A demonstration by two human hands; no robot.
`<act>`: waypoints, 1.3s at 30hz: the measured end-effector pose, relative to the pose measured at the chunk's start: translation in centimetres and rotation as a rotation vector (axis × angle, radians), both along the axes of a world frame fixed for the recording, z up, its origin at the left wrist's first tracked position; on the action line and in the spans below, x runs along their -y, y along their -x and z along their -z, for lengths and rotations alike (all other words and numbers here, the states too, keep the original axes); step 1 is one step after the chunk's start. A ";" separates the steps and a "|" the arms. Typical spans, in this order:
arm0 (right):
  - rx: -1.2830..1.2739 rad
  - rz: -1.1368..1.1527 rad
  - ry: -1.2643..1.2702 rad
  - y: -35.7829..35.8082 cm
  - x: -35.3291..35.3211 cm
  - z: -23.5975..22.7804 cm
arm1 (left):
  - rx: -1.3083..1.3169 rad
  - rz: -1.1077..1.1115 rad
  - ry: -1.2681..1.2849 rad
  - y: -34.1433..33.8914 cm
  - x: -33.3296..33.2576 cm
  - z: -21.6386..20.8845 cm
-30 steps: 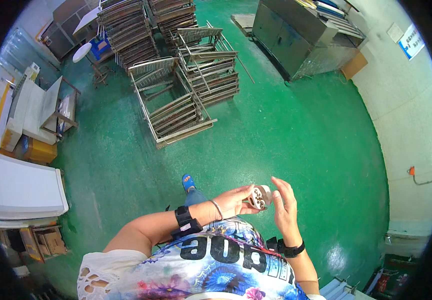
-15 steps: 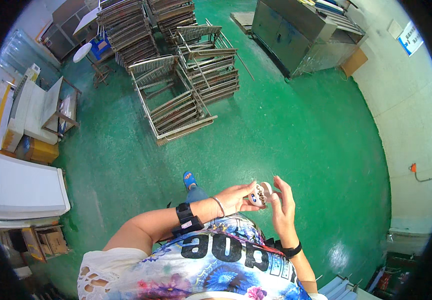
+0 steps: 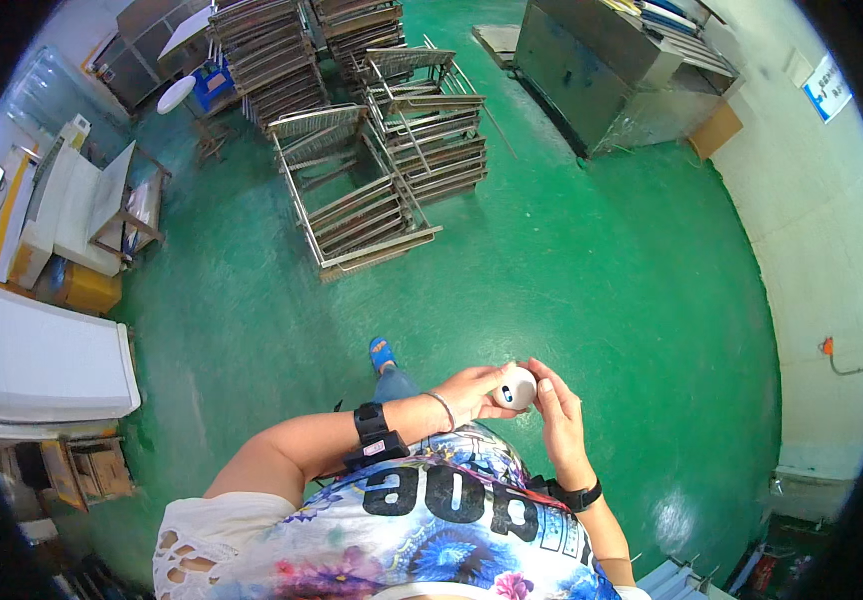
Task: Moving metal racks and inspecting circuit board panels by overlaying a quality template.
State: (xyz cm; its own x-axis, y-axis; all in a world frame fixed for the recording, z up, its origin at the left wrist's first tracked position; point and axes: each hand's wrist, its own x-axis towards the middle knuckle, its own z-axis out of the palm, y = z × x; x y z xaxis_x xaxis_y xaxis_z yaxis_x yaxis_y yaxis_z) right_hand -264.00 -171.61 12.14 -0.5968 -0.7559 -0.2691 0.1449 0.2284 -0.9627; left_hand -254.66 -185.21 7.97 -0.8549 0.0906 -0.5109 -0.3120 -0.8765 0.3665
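Note:
In front of my body, a small round white case (image 3: 518, 390) with a dark oval mark on its face is held between my hands. My left hand (image 3: 474, 393) grips its left edge, the thumb lying along the top and the fingers under it. At the right edge, my right hand (image 3: 558, 405) has its thumb and bent fingers against the rim. What lies inside or beneath the case is hidden.
Metal racks (image 3: 352, 190) stand stacked ahead on the green floor (image 3: 592, 270). A steel cabinet (image 3: 592, 90) stands far right, near the wall (image 3: 802, 230). Along the left are a white chest-like unit (image 3: 47, 355), a yellow box (image 3: 90, 290) and a round stool (image 3: 177, 95).
The case lay open with small dark bits showing; now a plain round white face shows. My right hand's fingers have come in from apart onto its rim.

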 end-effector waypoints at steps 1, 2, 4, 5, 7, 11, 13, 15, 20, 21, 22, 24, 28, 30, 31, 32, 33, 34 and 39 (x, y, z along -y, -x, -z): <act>-0.116 -0.054 -0.021 0.1 0.1 0.0 | 0.015 -0.031 -0.005 -0.1 -0.1 0.4; -0.115 -0.060 -0.020 0.0 0.2 -0.1 | 0.031 -0.062 -0.010 -0.2 -0.2 0.7; -0.308 -0.094 0.009 0.1 0.7 -0.5 | 0.039 -0.083 -0.019 -0.3 -0.2 0.6; -0.309 -0.105 0.015 0.3 0.8 -0.3 | 0.045 -0.098 -0.028 -0.2 -0.1 0.4; -0.316 -0.148 -0.021 0.7 1.1 0.6 | 0.060 -0.119 -0.011 -0.6 0.0 0.5; -0.272 -0.430 -0.151 1.0 2.7 1.6 | 0.124 -0.120 -0.011 -2.1 -1.1 3.9; -0.342 -0.559 -0.047 1.5 2.1 7.1 | 0.198 -0.088 -0.008 -2.4 -2.3 5.5; -0.329 -0.643 -0.143 0.0 3.0 6.1 | 0.247 0.007 0.072 -4.0 -2.3 7.5; -0.385 -0.591 -0.062 0.4 -0.9 16.4 | 0.390 0.222 0.877 -8.5 -0.3 11.4; -0.382 -0.703 -0.023 -0.2 2.7 17.3 | 0.389 0.096 1.073 -10.2 0.1 15.1; -0.387 -0.800 0.016 -1.3 5.3 18.0 | 0.446 0.014 1.071 -12.6 0.4 16.6; -0.410 -1.000 0.099 -4.8 10.7 17.5 | 0.484 -0.266 1.196 -17.7 0.6 18.3; -0.456 -1.337 0.230 -13.3 18.4 16.9 | 0.784 -0.133 1.228 -30.5 -1.6 12.2; -0.469 -1.482 0.284 -18.9 20.4 16.6 | 0.927 -0.099 1.059 -36.7 -5.6 11.7; -0.472 -1.545 0.305 -21.8 20.7 16.4 | 0.983 -0.074 0.967 -39.3 -8.2 11.8; -0.472 -1.609 0.333 -25.1 21.1 16.2 | 1.015 -0.125 0.945 -41.8 -11.0 12.3; -0.475 -1.661 0.357 -28.2 21.5 15.8 | 1.101 -0.206 0.879 -43.7 -13.6 13.4; -0.472 -1.724 0.378 -31.2 21.4 15.5 | 1.184 -0.292 0.798 -45.0 -16.1 14.6; -0.447 -1.987 0.439 -44.0 19.4 16.1 | 1.203 -0.542 1.007 -51.8 -23.2 18.6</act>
